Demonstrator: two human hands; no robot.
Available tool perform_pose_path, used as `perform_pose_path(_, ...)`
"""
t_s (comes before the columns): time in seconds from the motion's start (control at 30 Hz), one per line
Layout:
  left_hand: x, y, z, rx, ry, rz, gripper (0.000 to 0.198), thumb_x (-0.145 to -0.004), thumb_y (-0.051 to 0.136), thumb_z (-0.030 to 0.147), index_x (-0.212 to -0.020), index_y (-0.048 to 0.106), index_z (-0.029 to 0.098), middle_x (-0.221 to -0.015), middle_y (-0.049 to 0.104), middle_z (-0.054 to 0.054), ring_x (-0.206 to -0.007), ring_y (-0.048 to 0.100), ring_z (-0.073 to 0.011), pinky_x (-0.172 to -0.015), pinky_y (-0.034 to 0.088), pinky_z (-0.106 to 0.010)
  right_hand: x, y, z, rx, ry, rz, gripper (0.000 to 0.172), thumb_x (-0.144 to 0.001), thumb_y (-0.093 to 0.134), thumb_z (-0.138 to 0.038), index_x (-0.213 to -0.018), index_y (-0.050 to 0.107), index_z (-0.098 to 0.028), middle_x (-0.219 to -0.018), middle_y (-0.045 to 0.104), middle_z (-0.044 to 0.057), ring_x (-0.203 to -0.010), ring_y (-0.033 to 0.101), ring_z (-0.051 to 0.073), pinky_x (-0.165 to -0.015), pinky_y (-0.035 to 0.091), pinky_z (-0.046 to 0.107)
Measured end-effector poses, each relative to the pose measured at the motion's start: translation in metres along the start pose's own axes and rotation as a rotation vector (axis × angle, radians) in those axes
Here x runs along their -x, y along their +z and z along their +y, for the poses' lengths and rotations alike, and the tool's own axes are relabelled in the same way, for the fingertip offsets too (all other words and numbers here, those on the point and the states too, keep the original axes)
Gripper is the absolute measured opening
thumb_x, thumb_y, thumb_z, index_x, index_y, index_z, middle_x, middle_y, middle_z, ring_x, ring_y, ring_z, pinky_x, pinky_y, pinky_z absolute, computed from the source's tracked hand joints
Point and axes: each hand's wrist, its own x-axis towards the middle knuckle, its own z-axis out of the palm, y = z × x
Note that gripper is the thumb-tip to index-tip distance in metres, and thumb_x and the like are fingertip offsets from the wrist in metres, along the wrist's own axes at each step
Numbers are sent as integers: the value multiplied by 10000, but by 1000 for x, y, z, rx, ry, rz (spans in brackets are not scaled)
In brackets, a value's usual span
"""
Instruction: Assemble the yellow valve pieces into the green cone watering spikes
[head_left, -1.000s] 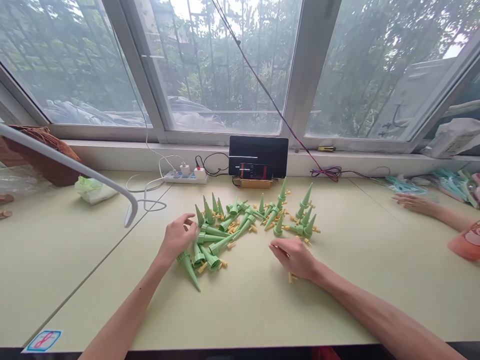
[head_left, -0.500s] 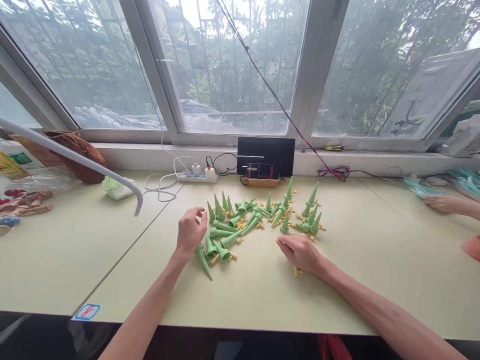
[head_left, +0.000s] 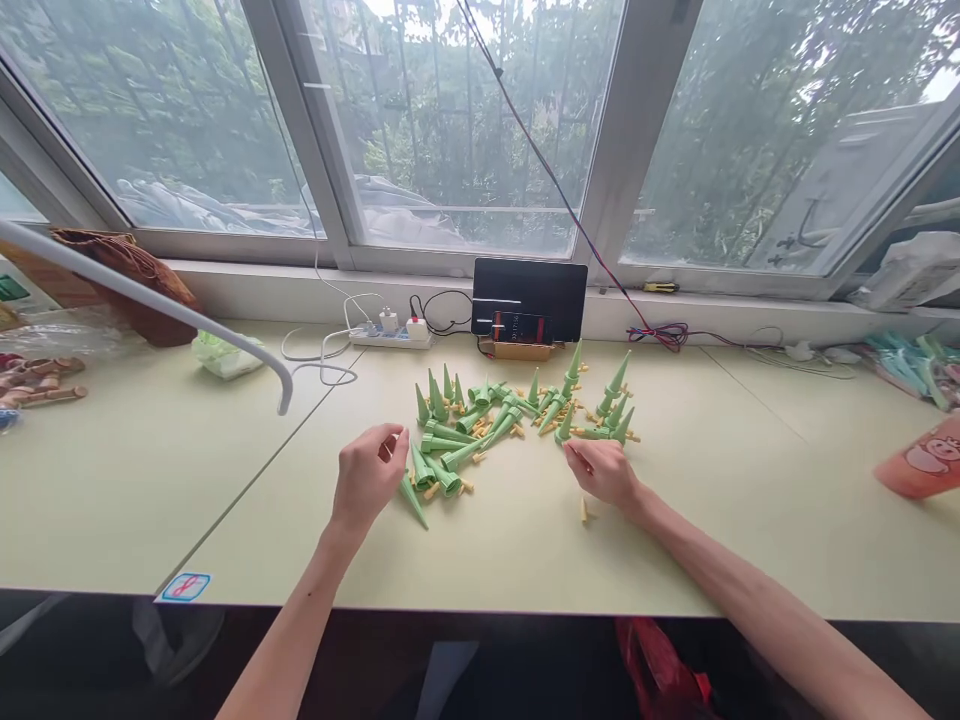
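Note:
Many green plastic cones [head_left: 446,438] with small yellow pieces lie and stand in a loose pile on the pale table [head_left: 480,570]. My left hand [head_left: 371,468] is at the pile's left edge, fingers curled together; what they hold, if anything, is too small to make out. Beside it a green spike [head_left: 413,502] lies with its tip toward the table's front edge. My right hand [head_left: 601,470] is at the right part of the pile, fingers pinched in front of an upright cone [head_left: 565,426]. A yellow piece [head_left: 584,511] stands just below that hand.
A dark tablet [head_left: 551,285] and a phone [head_left: 523,327] lean at the back. A power strip [head_left: 390,340] with white cables is left of them. A white lamp arm [head_left: 187,318] crosses the left side. An orange cup [head_left: 922,460] is far right.
My right hand has moved up toward the upright cones. My left hand has shifted slightly left. The view has tilted, and the other person's hand at the right is gone from view.

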Motion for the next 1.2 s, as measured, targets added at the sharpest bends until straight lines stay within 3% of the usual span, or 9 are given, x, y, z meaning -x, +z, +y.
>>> perform_pose_path(0.13,18,-8,-4,-6,-18,-113,185,-871,493,262,-936,655,199,-801,613,-5,-519,505,-99,-602,450,-242,-7,-18,2,-34,118,-111,284,-959,444,-202,-685,515,-194,-523,419,-44,-464,330,93,-485,285,232)
perform_pose_path(0.3,30,-17,-13,-68,83,-314,323,-834,411,154,-1059,630,234,-1165,575,-40,-565,556,-85,-636,470,-257,-20,-47,-15,-57,298,-521,335,-982,414,-299,-684,529,-202,-574,506,-13,-517,441,120,-531,304,251)
perform_pose_path(0.4,35,-20,-16,-106,88,-399,323,-840,394,161,-1055,625,232,-1208,566,-47,-565,566,-94,-632,473,-268,-26,-59,-24,-62,338,-734,235,-956,479,-343,-812,610,-212,-636,589,0,-569,509,137,-563,319,254)
perform_pose_path(0.57,39,-24,-18,-62,72,-427,305,-862,401,202,-1092,601,225,-1176,588,-50,-603,579,-115,-681,484,-274,-29,-66,-31,-90,352,-951,205,-872,610,-399,-983,643,-229,-736,663,12,-695,573,169,-606,331,261)
perform_pose_path(0.9,31,-25,-22,-62,93,-559,262,-866,388,213,-1039,583,232,-1052,582,-35,-607,566,-109,-655,461,-252,-33,-46,-43,-66,323,-955,164,-913,463,-202,-997,604,-205,-945,670,52,-817,587,180,-645,347,262)
perform_pose_path(1.1,24,-27,-24,-105,146,-535,265,-826,399,190,-976,614,232,-1012,588,-38,-603,559,-113,-622,452,-248,-36,-32,-48,-25,300,-899,165,-950,433,-214,-974,594,-186,-986,649,78,-805,591,182,-668,368,273)
perform_pose_path(1.2,21,-27,-31,-44,152,-506,222,-874,426,280,-994,604,226,-1012,608,-48,-598,546,-113,-620,458,-251,-34,-30,-49,-110,306,-866,125,-931,495,-241,-1013,580,-200,-1027,623,71,-807,587,175,-677,400,272)
